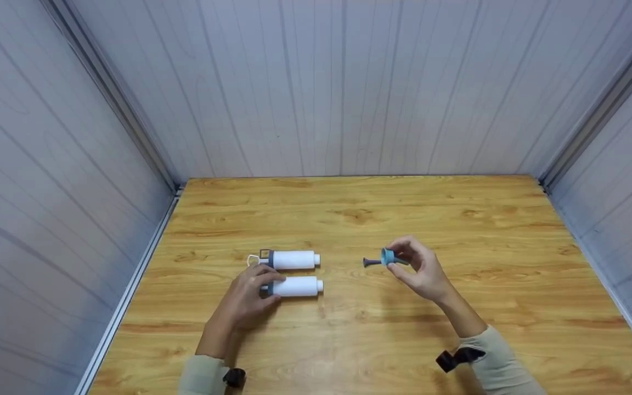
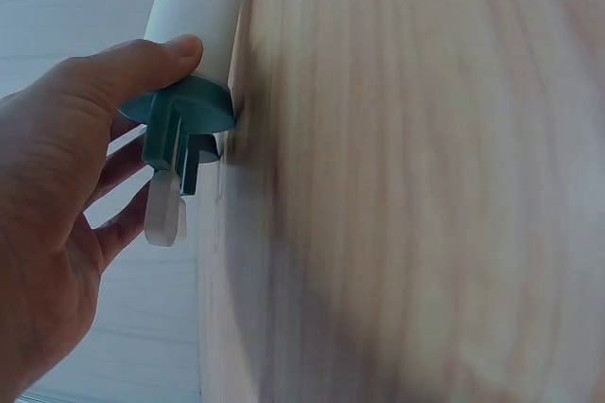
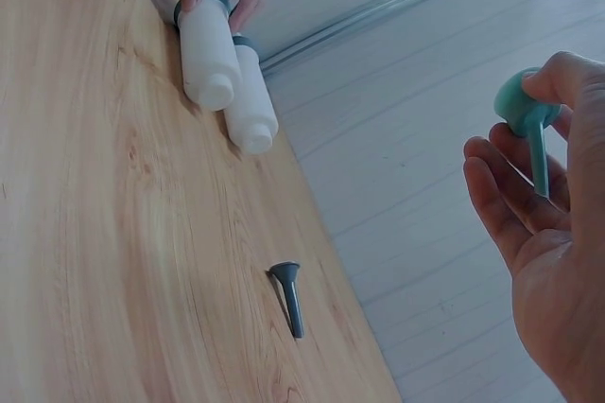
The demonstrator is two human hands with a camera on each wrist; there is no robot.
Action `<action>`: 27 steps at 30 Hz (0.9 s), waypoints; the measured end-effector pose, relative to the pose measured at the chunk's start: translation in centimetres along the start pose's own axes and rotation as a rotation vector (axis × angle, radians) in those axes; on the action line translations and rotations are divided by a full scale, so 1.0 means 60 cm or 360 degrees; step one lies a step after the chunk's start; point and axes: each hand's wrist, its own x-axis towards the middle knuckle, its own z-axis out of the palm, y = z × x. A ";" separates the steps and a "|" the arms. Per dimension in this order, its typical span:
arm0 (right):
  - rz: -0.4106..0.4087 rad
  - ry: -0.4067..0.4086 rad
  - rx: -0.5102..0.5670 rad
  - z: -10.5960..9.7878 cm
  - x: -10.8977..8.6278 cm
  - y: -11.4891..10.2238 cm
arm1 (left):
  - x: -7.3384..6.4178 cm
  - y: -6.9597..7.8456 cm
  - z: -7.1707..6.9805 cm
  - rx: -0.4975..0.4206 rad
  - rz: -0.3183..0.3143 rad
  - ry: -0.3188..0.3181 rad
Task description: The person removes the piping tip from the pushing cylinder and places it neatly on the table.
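Two white plastic tubes, a near one [image 1: 297, 286] and a far one [image 1: 294, 259], lie side by side on the table with their narrow necks pointing right. My left hand [image 1: 249, 291] grips the near tube by its dark teal collar [image 2: 194, 105], thumb on one side and fingers on the other. Beyond the collar a pale handle [image 2: 163, 209] sticks out. Above the table my right hand [image 1: 420, 269] pinches a light teal funnel [image 3: 518, 105] by its wide cup, the thin spout pointing toward the palm. A dark grey funnel [image 3: 288, 294] lies on the wood nearby.
The wooden table [image 1: 360, 219] meets a pale panel wall [image 1: 316, 99] at its back edge. Similar panels with metal rails stand along its left and right sides. A dark wrist strap [image 1: 461, 357] sits on the right sleeve.
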 end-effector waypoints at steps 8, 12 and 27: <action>0.0058 -0.0011 -0.0025 -0.001 -0.001 0.000 | 0.000 0.001 0.002 0.0006 -0.0018 0.0007; -0.0005 -0.0018 -0.0002 0.002 0.001 -0.001 | -0.001 0.003 0.002 -0.0012 -0.0038 0.0013; 0.0011 -0.0021 -0.0018 -0.001 -0.006 0.007 | 0.002 0.003 0.000 -0.0089 0.0061 0.0086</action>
